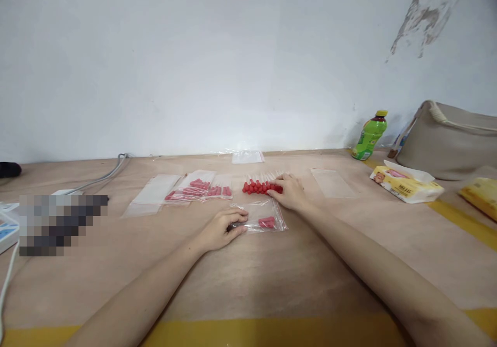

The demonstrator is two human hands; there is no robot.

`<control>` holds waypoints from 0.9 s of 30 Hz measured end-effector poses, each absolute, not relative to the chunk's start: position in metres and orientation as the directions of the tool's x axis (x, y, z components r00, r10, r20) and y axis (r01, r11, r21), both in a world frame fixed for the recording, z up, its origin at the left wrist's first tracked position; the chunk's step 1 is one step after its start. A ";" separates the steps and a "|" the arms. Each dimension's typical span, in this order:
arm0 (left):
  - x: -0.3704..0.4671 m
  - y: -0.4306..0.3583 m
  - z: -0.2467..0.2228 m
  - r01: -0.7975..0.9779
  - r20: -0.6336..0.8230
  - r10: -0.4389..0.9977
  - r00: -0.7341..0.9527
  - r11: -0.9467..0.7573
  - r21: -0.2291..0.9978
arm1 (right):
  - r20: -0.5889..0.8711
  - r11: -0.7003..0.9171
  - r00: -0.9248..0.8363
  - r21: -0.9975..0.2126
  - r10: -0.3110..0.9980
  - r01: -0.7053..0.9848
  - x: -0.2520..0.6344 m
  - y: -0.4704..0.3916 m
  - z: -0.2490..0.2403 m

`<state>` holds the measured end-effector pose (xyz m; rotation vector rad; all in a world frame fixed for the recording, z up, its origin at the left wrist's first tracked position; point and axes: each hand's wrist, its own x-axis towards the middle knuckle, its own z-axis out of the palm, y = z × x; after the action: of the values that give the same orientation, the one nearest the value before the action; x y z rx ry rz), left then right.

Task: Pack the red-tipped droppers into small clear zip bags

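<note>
A clear plastic bag [254, 213] with a few pink-red pieces [266, 222] inside lies flat in front of me. My left hand [228, 226] grips its left end between thumb and fingers. Behind the bag is a row of red-tipped white sticks [257, 186]. My right hand [288, 191] is at the right end of that row, its thumb and fingertips closed around the red tips there. Left of the row, filled clear bags [196, 187] with red pieces overlap one another.
Empty clear bags lie at the left [149, 196], right [334, 183] and by the wall [247, 156]. Farther right are a green bottle [369, 136], a tissue pack [407, 184], a yellow pack [481, 194] and a beige bag [450, 142]. Cables [104, 175] run along the left.
</note>
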<state>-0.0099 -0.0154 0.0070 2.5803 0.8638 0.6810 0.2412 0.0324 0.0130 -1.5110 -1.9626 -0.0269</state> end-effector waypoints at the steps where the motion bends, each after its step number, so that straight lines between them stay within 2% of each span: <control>1: -0.010 -0.016 0.007 0.468 0.337 0.628 0.702 -0.762 0.446 | 0.495 0.326 -0.136 -0.321 0.858 0.889 0.236 0.034 0.014; 4: -0.010 -0.016 0.008 0.468 0.341 0.627 0.700 -0.764 0.444 | 0.462 0.315 -0.175 -0.245 0.869 0.917 0.226 0.040 0.015; 7: -0.010 -0.017 0.008 0.466 0.342 0.627 0.700 -0.764 0.447 | 0.440 0.313 -0.183 -0.242 0.879 0.918 0.224 0.044 0.014; 9: -0.010 -0.017 0.008 0.462 0.345 0.625 0.700 -0.765 0.449 | 0.448 0.299 -0.141 -0.304 0.883 0.905 0.224 0.046 0.012; 11: -0.010 -0.017 0.008 0.463 0.343 0.626 0.700 -0.764 0.450 | 0.492 0.292 -0.050 -0.429 0.869 0.855 0.226 0.047 0.011; 14: -0.009 -0.016 0.007 0.465 0.343 0.627 0.699 -0.764 0.448 | 0.558 0.354 0.162 -0.698 0.814 0.622 0.232 0.044 0.011; 17: -0.010 -0.015 0.006 0.461 0.346 0.624 0.701 -0.766 0.447 | 0.482 0.413 0.356 -0.874 0.801 0.254 0.247 0.036 0.016; 19: -0.010 -0.014 0.006 0.459 0.346 0.621 0.703 -0.768 0.447 | 0.389 0.409 0.434 -0.911 0.813 0.050 0.262 0.027 0.020; 22: -0.011 -0.014 0.006 0.458 0.344 0.615 0.710 -0.774 0.438 | 0.255 0.373 0.495 -0.915 0.831 -0.155 0.286 0.010 0.019; 27: -0.011 -0.016 0.008 0.476 0.324 0.625 0.710 -0.766 0.433 | 0.152 0.295 0.490 -0.928 0.859 -0.230 0.304 -0.012 0.004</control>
<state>-0.0108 -0.0156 0.0076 2.6004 0.8630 0.6609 0.3043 -0.0117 0.0035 -1.0174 -0.7498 0.8219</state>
